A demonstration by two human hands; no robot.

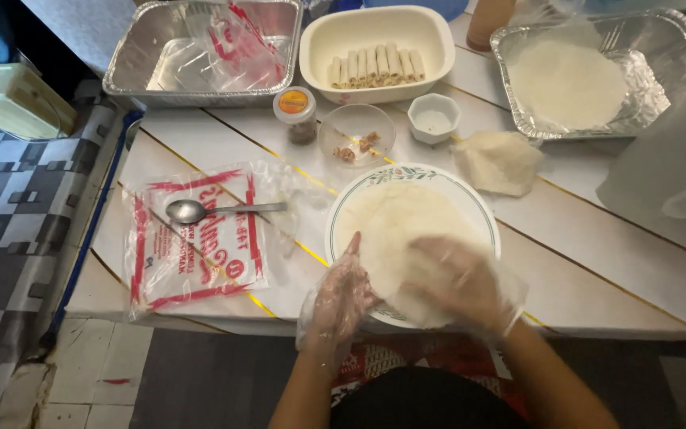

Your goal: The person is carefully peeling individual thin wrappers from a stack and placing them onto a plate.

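- Gloved right hand (458, 280) presses flat, fingers spread, on the thin round wrapper (395, 230) lying on the floral-rimmed plate (470, 199).
- Left hand (341, 295), open, touches the wrapper's near-left edge.
- Wrapper looks soft, limp, tear-prone; best lifted gently at its edge.

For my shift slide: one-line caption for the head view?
Gloved left hand and right hand press a thin round wrapper on a floral-rimmed plate, spoon lying nearby.

The white worktop (597, 262) carries a plate (470, 199), a printed bag (196, 242) with a spoon (220, 210) on it, and two foil trays (200, 52) (676, 48). Between them stand a cream dish (438, 36), a glass bowl (356, 133), a small white cup (433, 117) and a jar (295, 114). A crumpled wrapper (498, 161) lies beside the plate.
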